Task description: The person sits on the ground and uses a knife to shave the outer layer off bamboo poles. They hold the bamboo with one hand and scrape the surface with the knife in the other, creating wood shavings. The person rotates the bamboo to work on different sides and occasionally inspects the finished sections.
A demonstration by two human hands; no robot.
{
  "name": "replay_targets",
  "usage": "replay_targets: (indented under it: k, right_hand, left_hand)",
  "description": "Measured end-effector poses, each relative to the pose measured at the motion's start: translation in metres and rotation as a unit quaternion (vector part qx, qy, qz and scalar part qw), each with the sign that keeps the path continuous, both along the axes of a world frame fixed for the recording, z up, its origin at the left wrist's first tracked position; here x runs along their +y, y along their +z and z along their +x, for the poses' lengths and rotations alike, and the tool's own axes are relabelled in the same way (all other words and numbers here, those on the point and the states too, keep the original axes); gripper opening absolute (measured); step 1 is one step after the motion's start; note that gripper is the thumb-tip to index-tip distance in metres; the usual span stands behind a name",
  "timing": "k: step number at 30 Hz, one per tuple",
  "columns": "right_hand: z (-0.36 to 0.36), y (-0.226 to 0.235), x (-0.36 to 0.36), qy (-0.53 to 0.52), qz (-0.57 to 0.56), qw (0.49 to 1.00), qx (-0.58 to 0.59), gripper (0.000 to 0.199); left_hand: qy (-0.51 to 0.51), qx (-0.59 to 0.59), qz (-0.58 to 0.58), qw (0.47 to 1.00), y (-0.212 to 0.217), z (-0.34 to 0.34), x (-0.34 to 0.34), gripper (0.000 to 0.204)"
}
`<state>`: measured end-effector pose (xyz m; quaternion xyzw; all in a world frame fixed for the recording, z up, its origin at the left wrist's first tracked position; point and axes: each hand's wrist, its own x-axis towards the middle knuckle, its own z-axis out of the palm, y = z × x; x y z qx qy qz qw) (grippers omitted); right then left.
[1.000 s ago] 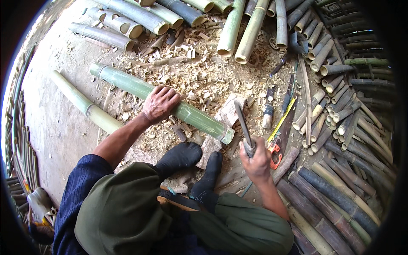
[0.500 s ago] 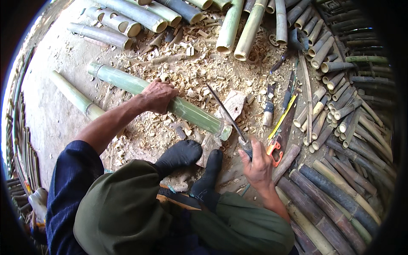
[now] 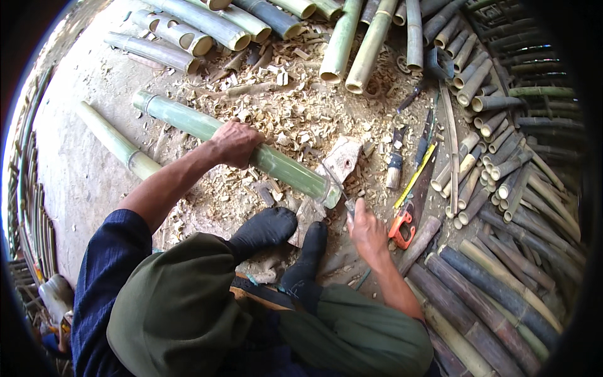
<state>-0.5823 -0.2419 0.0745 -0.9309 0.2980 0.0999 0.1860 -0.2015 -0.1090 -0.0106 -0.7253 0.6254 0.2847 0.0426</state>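
Note:
A thick green bamboo pole (image 3: 286, 168) slants across the middle, its lower right end near a pale block (image 3: 342, 160) on the ground. Wrapped over its middle from above is my left hand (image 3: 237, 143), the fingers closed around it. My right hand (image 3: 369, 231) grips the handle of a long, narrow-bladed knife (image 3: 348, 206). The blade is partly smeared by motion and lies at the ringed joint near the pole's right end; whether it touches cannot be made out. My feet in dark socks (image 3: 267, 229) rest just below the pole.
Wood chips (image 3: 295, 119) cover the ground. A second bamboo piece (image 3: 119, 141) lies at left. An orange-handled tool (image 3: 402, 225), a yellow measuring strip (image 3: 416, 176) and a brush-like tool (image 3: 395, 160) lie at right. Cut bamboo lengths (image 3: 490, 295) are stacked along the right and far sides.
My right hand has moved slightly left and up, and the knife's blade has come down from above onto or beside the pole's right end. My left hand keeps its hold.

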Motion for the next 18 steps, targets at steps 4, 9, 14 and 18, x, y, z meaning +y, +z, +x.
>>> replay_targets:
  k: [4,9,14,18]
  right_hand:
    - [0.026,0.048,-0.001,-0.009,-0.005,0.999,0.053,0.037]
    - [0.031,0.068,0.015,0.006,0.015,0.982,-0.187,0.027]
    - [-0.006,0.006,-0.015,-0.076,0.052,0.989,0.113,0.027]
    - [0.032,0.072,0.01,-0.022,0.044,0.993,-0.106,0.029]
  left_hand:
    - [0.004,0.034,-0.017,0.999,-0.008,-0.002,-0.001,0.023]
    - [0.012,0.023,-0.02,0.999,-0.001,0.003,0.007,0.025]
    - [0.005,0.009,-0.089,0.996,-0.016,-0.004,0.011,0.025]
    - [0.009,-0.049,-0.128,0.99,-0.006,-0.012,0.017,0.026]
